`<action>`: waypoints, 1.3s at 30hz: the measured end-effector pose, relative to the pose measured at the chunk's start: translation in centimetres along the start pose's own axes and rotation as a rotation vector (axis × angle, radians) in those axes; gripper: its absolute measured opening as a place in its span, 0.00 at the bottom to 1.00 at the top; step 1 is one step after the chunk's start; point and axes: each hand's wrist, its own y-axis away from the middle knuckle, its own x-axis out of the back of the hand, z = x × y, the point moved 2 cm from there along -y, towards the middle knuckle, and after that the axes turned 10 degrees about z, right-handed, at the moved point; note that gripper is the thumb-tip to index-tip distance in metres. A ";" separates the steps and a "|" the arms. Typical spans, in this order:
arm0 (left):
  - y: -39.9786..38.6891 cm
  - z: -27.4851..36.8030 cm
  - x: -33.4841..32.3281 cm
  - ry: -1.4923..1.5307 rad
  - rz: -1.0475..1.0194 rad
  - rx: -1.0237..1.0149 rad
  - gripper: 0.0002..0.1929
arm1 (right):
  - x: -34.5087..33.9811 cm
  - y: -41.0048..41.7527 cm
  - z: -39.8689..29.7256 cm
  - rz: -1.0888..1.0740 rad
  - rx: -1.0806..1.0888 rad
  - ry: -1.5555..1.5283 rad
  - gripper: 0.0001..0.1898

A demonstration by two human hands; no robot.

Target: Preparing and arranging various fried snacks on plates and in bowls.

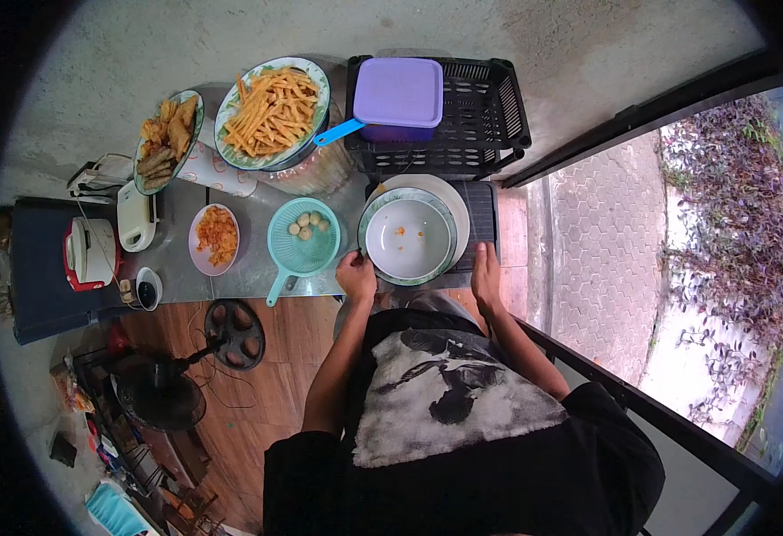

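A white bowl [409, 239] with a few orange food bits inside rests within a green-patterned enamel dish [450, 263], which overlaps a larger pale plate [462, 201]. My left hand [356, 276] is at the left rim of the enamel dish with curled fingers; whether it grips the rim is unclear. To the right of the dishes, my right hand [486, 278] is raised with fingers together and straight, near the edge of a black ridged griddle or tray [484, 208]. Left of my left hand sits a turquoise plastic strainer [304, 254] holding several pale balls.
Fries fill a large enamel plate [220, 124]; a smaller plate [197, 127] holds fried food. A pink bowl [194, 258] of orange food stands on the metal table [251, 268]. A purple-lidded container [398, 90] sits on a black plastic rack [485, 100]. A fan [157, 388] stands left.
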 end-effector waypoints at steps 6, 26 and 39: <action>0.0 -1.2 -0.9 0.006 -0.021 0.051 0.16 | 0.2 -2.5 5.0 0.058 0.153 0.300 0.14; -0.3 1.1 -2.0 0.282 -0.201 0.314 0.23 | -2.1 -4.7 2.5 -0.206 0.220 0.404 0.23; -1.3 -0.6 -3.7 0.266 -0.164 0.378 0.31 | -4.6 -12.4 4.8 -0.415 0.132 0.270 0.15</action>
